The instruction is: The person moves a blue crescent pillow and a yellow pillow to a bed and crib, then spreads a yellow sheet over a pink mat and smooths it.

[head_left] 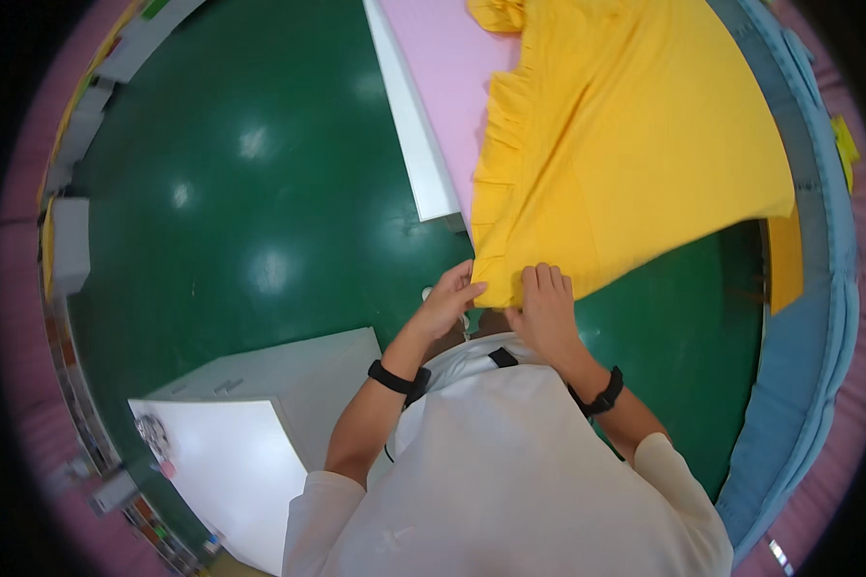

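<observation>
A large yellow cloth [645, 125] with a ruffled left edge stretches from the upper part of the view down to my hands. Its near corner is gathered in front of my waist. My left hand [449, 298] pinches the ruffled end of that corner between thumb and fingers. Just to the right, my right hand [547, 308] has its fingers curled over the near edge of the same cloth. Folds run along the fabric, and its near right edge hangs over the floor. What lies under the cloth is mostly hidden.
Under the yellow cloth, a pink surface [443, 58] with a white side [409, 125] shows at the upper left. A white table or cabinet [236, 462] stands at my lower left. Blue fabric [799, 385] hangs along the right. The floor [250, 221] is shiny green.
</observation>
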The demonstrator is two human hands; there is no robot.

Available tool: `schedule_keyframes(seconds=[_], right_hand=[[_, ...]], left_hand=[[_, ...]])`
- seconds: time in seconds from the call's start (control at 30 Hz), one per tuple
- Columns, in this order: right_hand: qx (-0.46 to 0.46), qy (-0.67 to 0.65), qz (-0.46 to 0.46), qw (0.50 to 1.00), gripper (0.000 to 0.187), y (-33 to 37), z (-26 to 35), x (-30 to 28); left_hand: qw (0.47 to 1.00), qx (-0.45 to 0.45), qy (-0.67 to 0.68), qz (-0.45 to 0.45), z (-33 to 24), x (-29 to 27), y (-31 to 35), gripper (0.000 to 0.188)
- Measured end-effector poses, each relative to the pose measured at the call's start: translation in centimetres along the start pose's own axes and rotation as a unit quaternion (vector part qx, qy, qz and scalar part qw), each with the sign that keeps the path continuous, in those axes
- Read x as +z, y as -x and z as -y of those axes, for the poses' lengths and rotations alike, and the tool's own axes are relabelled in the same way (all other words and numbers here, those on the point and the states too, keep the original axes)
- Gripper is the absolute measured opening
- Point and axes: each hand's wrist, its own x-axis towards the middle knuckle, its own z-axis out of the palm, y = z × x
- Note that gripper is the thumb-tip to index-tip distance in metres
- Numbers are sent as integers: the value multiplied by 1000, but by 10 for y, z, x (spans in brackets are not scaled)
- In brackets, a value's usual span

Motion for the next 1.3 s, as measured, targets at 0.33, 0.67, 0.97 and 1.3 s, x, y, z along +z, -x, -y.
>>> schedule_keyframes(seconds=[0.33, 0.67, 0.97, 1.3], right_hand=[[80, -78, -20, 994, 14, 12, -5, 30], [154, -194, -69, 967, 11, -19, 26, 20], [193, -131, -49, 971, 13, -19, 29, 60], [345, -161, -95, 920, 24, 10, 70, 91]], left_hand=[[675, 173, -693, -185, -98, -1, -102, 61], [615, 134, -770, -107, -107, -13, -197, 41], [914, 16, -404, -8, -161, -113, -153, 22], [786, -114, -576, 194, -198, -149, -154, 23]])
